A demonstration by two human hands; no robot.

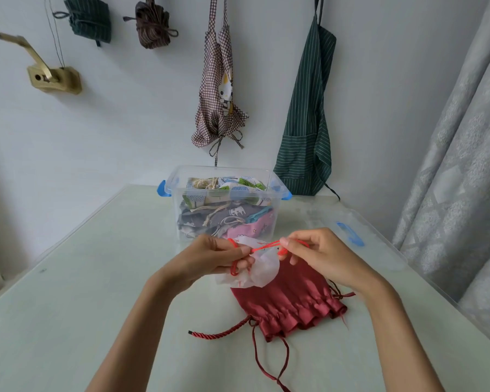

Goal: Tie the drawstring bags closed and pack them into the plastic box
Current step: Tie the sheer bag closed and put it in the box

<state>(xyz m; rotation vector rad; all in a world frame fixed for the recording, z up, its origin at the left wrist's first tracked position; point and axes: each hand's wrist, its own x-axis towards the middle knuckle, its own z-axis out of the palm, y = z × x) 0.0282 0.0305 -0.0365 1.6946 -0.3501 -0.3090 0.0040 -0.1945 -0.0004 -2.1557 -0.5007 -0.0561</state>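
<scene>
Head view is showing a pale wall [125, 123] backing a pale green surface [68, 292], grey curtain [464, 165] hanging right. Green apron [309, 123] and checked apron [218, 94] are hanging above the plastic box [224, 205] holding bags. Red satin bag [292, 304] is lying nearer. Left hand [212, 257] and right hand [317, 253] are pinching the white bag's [259, 268] red cord [266, 246].

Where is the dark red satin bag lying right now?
In the head view the dark red satin bag lies flat on the table, just right of centre, below the right hand and nearer the camera than the plastic box.
</scene>
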